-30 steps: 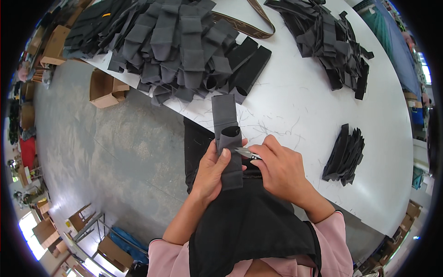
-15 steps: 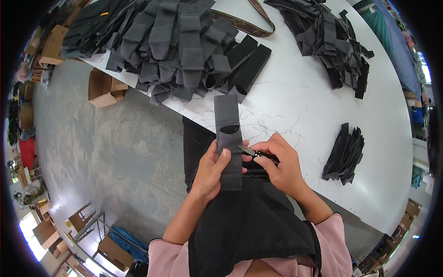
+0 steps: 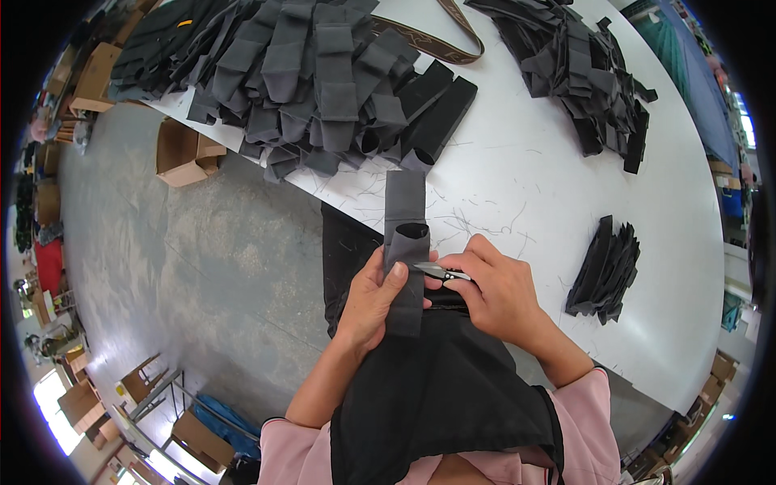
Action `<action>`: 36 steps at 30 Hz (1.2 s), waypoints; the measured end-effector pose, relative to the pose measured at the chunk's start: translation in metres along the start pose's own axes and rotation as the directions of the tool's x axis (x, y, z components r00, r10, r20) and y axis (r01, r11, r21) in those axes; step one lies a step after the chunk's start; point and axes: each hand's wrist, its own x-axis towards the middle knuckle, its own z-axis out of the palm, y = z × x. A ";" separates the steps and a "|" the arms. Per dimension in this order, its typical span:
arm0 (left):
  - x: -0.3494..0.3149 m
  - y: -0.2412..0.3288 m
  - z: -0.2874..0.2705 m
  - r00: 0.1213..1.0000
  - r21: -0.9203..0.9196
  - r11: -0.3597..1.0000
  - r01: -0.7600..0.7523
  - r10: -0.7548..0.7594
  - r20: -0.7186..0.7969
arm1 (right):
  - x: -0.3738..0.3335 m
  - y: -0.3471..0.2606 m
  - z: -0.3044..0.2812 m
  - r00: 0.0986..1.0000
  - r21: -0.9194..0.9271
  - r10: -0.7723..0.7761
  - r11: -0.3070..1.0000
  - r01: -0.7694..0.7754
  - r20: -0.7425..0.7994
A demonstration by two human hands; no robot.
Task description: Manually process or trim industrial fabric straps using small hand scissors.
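A dark grey fabric strip (image 3: 405, 198) with a folded loop in it is upheld over my lap, just off the table's near edge. My left hand (image 3: 373, 295) grips its lower half, thumb in front and fingers behind. In my right hand (image 3: 499, 293) is a pair of thread snips (image 3: 444, 273), pinched between thumb and fingers. The pointed blades touch or nearly touch the strip's right edge, just under the loop. Whether a thread lies between the blades is too small to tell.
On the white table (image 3: 501, 174) lie a large heap of grey strips (image 3: 307, 81), another heap (image 3: 578, 81) at the far right and a small black stack (image 3: 605, 271). A brown patterned band (image 3: 440, 52) curls at the back. Loose threads are scattered nearby. A cardboard box (image 3: 184, 153) stands on the floor.
The strip has shifted slightly to the right and its loop stands more open. The snips have turned flatter, with their blades by the strip's edge, and my right hand has moved a little.
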 end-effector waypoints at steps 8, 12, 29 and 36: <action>0.003 0.002 -0.004 0.994 0.012 0.994 0.108 -0.108 0.010 | -0.007 0.009 0.004 0.987 0.310 0.120 0.947 -0.083 -0.103; 0.002 0.001 -0.009 0.994 0.079 0.991 0.106 -0.109 0.028 | -0.004 0.006 0.001 0.996 0.222 0.088 0.971 -0.087 0.007; -0.007 0.014 -0.014 0.975 0.345 0.930 0.127 -0.181 0.128 | 0.006 0.010 0.003 0.992 0.263 -0.041 0.965 0.009 0.118; -0.006 0.013 -0.015 0.971 0.354 0.929 0.108 -0.176 0.164 | 0.004 0.008 0.006 0.995 0.264 -0.026 0.965 -0.001 0.097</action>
